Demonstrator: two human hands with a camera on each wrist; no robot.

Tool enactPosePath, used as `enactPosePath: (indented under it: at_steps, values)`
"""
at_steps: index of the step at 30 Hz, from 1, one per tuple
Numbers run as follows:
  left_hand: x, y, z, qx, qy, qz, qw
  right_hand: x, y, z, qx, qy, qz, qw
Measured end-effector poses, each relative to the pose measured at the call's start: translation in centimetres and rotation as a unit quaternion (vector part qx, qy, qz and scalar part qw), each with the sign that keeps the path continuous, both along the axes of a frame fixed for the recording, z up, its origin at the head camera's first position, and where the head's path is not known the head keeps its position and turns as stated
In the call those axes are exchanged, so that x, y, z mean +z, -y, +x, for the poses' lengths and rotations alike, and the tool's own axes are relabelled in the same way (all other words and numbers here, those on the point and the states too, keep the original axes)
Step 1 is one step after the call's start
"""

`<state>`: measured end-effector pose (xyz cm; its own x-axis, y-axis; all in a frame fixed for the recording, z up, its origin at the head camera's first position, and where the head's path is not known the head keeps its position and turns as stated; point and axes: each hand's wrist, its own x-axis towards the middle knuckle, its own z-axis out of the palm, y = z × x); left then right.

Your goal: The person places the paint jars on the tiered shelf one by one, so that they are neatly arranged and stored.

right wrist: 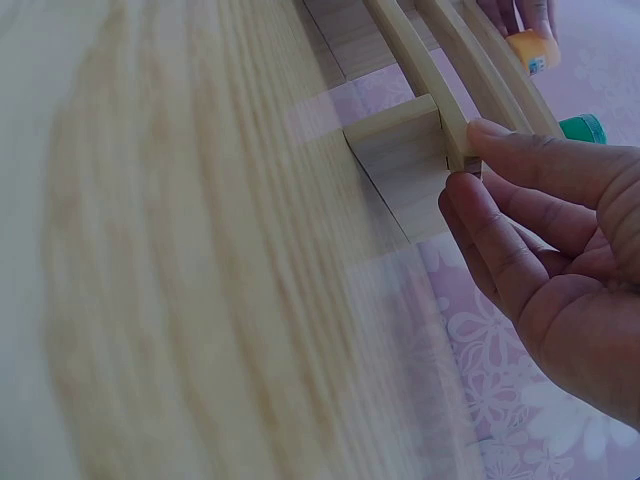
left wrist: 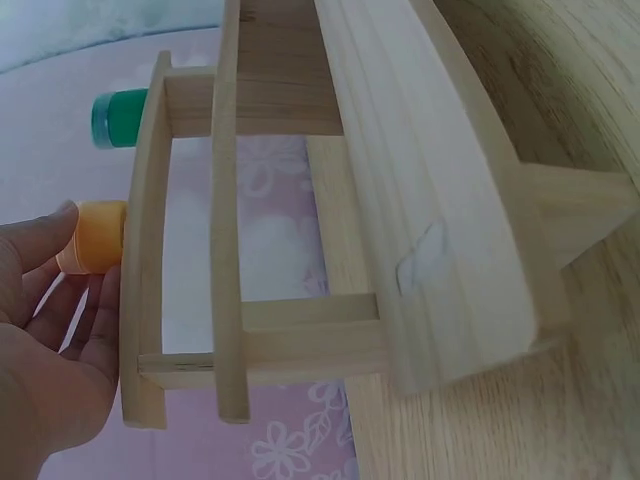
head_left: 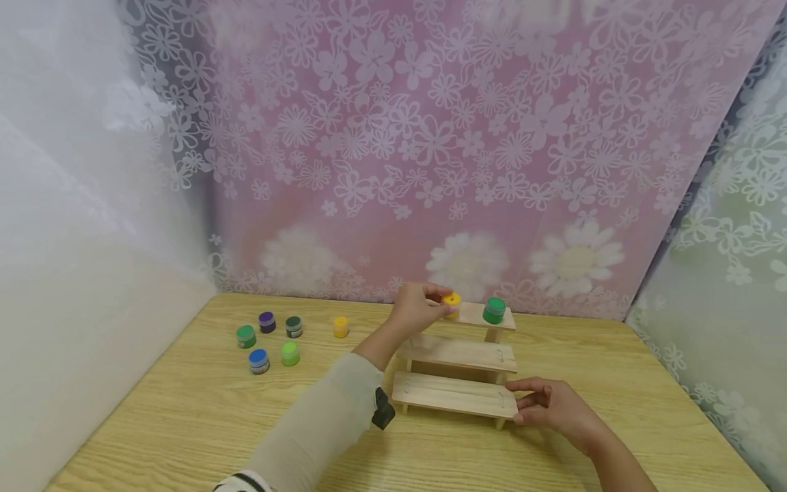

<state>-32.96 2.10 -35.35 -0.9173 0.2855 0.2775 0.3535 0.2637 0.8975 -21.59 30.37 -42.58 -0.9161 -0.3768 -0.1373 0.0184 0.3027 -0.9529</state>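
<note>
The left hand (head_left: 417, 309) pinches a yellow jar (head_left: 451, 305) at the wooden rack (head_left: 461, 352) top, right below the frame's centre. The right hand (head_left: 558, 408) — lower right — grips the lowest shelf (head_left: 455, 394) end.

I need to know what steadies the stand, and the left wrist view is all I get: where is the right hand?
Observer: The right hand pinches the right end of the lowest shelf of the stand, as the head view shows.
Operator: Does anything sit away from it?
Observer: Yes, six jars stand on the table, left of the stand in the head view.
Operator: Which of those is closest to the stand?
Observer: A yellow jar, set apart from the other five.
</note>
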Motion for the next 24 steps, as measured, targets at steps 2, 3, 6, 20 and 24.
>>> enactPosePath:
  at_steps: [2,3,6,20,24]
  values:
    - [-0.2,-0.1,-0.2,0.001,0.001,-0.004,1.0000,0.1,0.0,0.0,0.001,-0.001,0.000,1.0000]
    - [-0.2,-0.1,-0.3,0.000,0.001,-0.005,1.0000,0.1,0.0,0.0,0.002,-0.002,0.000,1.0000]
    - [-0.3,-0.2,-0.4,-0.001,-0.004,-0.010,0.9999,0.2,0.0,0.1,0.005,-0.005,0.000,1.0000]
    - [-0.3,0.0,-0.4,0.008,-0.009,0.005,0.9999,0.1,0.1,0.0,0.000,-0.002,0.005,1.0000]
    - [-0.3,0.8,-0.1,-0.002,-0.008,0.034,0.9994,0.0,0.1,0.0,-0.006,0.001,0.009,0.9999]
